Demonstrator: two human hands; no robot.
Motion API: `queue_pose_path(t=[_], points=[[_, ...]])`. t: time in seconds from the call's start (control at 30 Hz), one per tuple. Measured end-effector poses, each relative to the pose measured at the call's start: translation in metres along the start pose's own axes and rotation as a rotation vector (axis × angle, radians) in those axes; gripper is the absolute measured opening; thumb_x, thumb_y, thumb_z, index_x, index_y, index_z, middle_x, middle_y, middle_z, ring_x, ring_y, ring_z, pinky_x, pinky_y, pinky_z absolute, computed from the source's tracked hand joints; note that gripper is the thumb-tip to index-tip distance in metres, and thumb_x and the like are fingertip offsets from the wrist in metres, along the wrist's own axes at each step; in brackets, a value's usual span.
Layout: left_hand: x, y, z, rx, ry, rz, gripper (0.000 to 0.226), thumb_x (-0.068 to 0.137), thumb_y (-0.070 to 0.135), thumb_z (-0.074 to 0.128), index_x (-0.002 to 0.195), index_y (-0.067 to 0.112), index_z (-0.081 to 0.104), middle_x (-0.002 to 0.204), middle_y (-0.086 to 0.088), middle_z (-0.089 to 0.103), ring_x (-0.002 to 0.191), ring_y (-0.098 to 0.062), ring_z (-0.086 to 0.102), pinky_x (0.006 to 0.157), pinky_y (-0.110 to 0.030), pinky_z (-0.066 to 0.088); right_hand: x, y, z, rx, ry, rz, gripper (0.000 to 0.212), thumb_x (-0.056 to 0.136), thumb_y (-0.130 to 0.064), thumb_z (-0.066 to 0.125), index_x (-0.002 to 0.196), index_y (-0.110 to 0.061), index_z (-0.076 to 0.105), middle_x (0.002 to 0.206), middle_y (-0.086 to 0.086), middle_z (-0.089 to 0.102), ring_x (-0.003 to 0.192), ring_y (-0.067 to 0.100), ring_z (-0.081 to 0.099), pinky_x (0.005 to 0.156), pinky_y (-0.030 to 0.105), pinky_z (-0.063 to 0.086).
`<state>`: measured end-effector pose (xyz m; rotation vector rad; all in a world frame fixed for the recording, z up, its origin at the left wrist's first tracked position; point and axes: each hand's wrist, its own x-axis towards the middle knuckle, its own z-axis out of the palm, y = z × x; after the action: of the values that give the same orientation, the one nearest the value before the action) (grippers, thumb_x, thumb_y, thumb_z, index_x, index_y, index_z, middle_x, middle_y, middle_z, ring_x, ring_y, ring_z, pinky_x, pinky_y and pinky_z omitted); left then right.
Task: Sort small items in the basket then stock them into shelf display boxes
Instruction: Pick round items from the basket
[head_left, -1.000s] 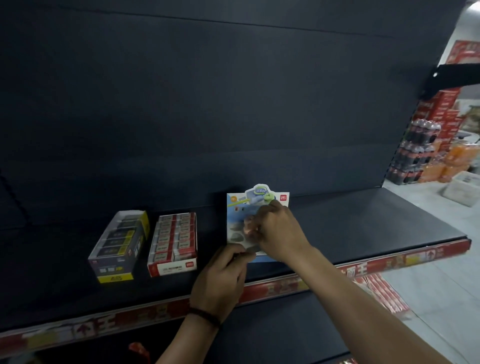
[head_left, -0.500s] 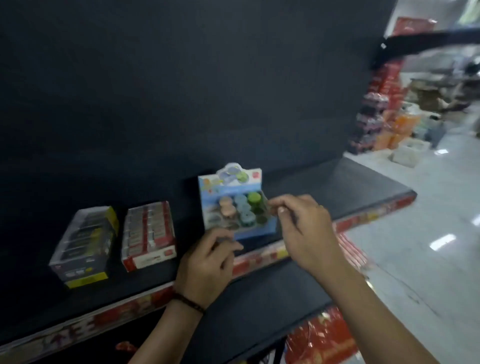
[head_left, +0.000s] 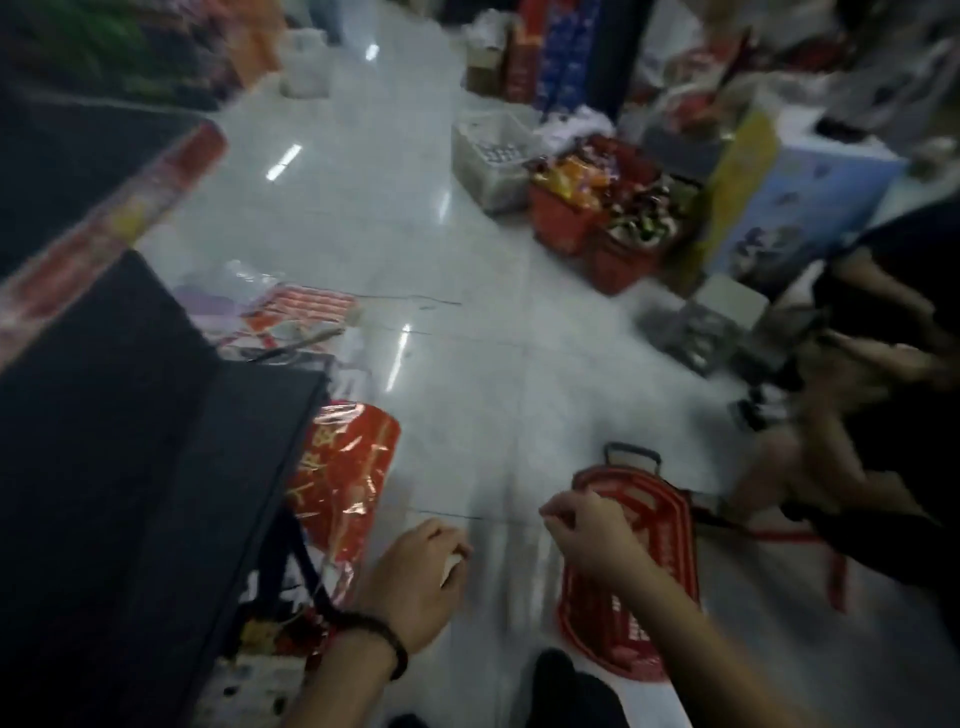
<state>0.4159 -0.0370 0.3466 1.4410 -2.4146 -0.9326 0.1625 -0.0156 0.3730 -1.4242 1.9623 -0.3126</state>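
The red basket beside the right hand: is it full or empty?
Cannot tell. The red basket stands on the floor behind the right hand, but blur hides its inside.

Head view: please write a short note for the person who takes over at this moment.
The left hand is curled and holds a small white bit.
The right hand is curled over the basket; its grip is unclear, blurred.
The basket is on the floor, right of the shelf.
Done: cannot tell, display boxes are out of view.
Left: sort the basket's items and stock them.
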Motion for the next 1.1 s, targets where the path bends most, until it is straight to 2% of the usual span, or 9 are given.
queue_pose_path(t=[0.1, 0.17, 0.4, 0.5, 0.63, 0.73, 0.8, 0.93, 1.1], points=[[0.035, 0.023, 0.053, 0.013, -0.211, -0.007, 0.012, 0.093, 0.036, 0.061, 0.092, 0.047, 0.057, 0.099, 0.020, 0.060, 0.086, 0.001, 0.057, 0.084, -0.026, 0.052, -0.007, 0.091, -0.015, 0.035, -0.007, 0.205, 0.021, 0.099, -0.020, 0.063, 0.108, -0.018, 0.082, 0.106, 0.001, 0.080, 0.099, 0.018, 0.073, 0.075, 0.023, 0.043], [0.064, 0.043, 0.084, 0.031, -0.303, -0.026, 0.012, 0.095, 0.035, 0.062, 0.092, 0.047, 0.058, 0.101, 0.022, 0.059, 0.086, 0.002, 0.056, 0.083, -0.020, 0.049, -0.006, 0.150, -0.020, 0.100, -0.006, 0.342, 0.020, 0.100, -0.021, 0.060, 0.102, -0.021, 0.080, 0.097, -0.004, 0.077, 0.088, 0.017, 0.071, 0.073, 0.027, 0.050], [0.188, 0.070, 0.228, 0.051, -0.420, -0.116, 0.017, 0.102, 0.029, 0.057, 0.116, 0.037, 0.060, 0.115, 0.015, 0.052, 0.109, -0.008, 0.056, 0.094, -0.025, 0.051, 0.063, 0.328, 0.007, 0.155, -0.125, 0.544, 0.013, 0.101, -0.029, 0.056, 0.096, -0.029, 0.069, 0.093, -0.004, 0.072, 0.083, 0.011, 0.071, 0.077, 0.035, 0.064], [0.254, 0.059, 0.326, 0.042, -0.409, -0.129, 0.030, 0.101, 0.027, 0.060, 0.129, 0.039, 0.054, 0.125, 0.016, 0.041, 0.121, -0.009, 0.048, 0.102, -0.026, 0.048, 0.135, 0.400, 0.045, 0.060, -0.103, 0.499, 0.022, 0.102, -0.027, 0.050, 0.088, -0.028, 0.067, 0.094, -0.008, 0.069, 0.084, 0.013, 0.070, 0.075, 0.036, 0.062], [0.308, 0.027, 0.448, -0.042, -0.319, -0.225, 0.051, 0.098, 0.025, 0.064, 0.141, 0.038, 0.041, 0.134, 0.009, 0.035, 0.131, -0.017, 0.045, 0.107, -0.041, 0.051, 0.227, 0.475, 0.111, 0.027, -0.110, 0.516, 0.019, 0.099, -0.028, 0.060, 0.113, -0.024, 0.072, 0.115, 0.003, 0.070, 0.102, 0.025, 0.069, 0.084, 0.038, 0.058], [0.324, -0.009, 0.530, -0.023, -0.248, -0.297, 0.079, 0.097, 0.032, 0.066, 0.160, 0.035, 0.017, 0.163, 0.002, 0.014, 0.152, -0.027, 0.020, 0.115, -0.049, 0.042, 0.285, 0.530, 0.175, 0.004, -0.171, 0.566, 0.034, 0.097, -0.029, 0.063, 0.130, -0.020, 0.062, 0.129, 0.012, 0.063, 0.116, 0.036, 0.067, 0.094, 0.044, 0.057], [0.336, -0.037, 0.569, -0.046, -0.187, -0.364, 0.094, 0.095, 0.036, 0.069, 0.163, 0.034, 0.005, 0.171, 0.000, -0.001, 0.159, -0.030, 0.007, 0.119, -0.055, 0.035, 0.324, 0.565, 0.220, -0.046, -0.181, 0.586, 0.045, 0.097, -0.030, 0.060, 0.141, -0.020, 0.052, 0.139, 0.015, 0.055, 0.120, 0.041, 0.065, 0.098, 0.048, 0.056], [0.356, -0.074, 0.613, -0.205, -0.048, -0.367, 0.099, 0.092, 0.028, 0.072, 0.164, 0.032, 0.003, 0.169, 0.002, 0.018, 0.155, -0.023, 0.025, 0.120, -0.050, 0.039, 0.397, 0.614, 0.295, -0.106, -0.152, 0.562, 0.060, 0.101, -0.031, 0.058, 0.157, -0.027, 0.035, 0.154, 0.019, 0.042, 0.123, 0.044, 0.063, 0.098, 0.048, 0.053], [0.350, -0.084, 0.630, -0.342, 0.029, -0.373, 0.100, 0.093, 0.024, 0.074, 0.162, 0.043, 0.005, 0.162, 0.017, 0.027, 0.150, -0.003, 0.033, 0.115, -0.034, 0.041, 0.450, 0.645, 0.360, -0.043, -0.091, 0.571, 0.066, 0.104, -0.041, 0.059, 0.161, -0.028, 0.028, 0.146, 0.021, 0.050, 0.125, 0.044, 0.062, 0.103, 0.049, 0.050]])
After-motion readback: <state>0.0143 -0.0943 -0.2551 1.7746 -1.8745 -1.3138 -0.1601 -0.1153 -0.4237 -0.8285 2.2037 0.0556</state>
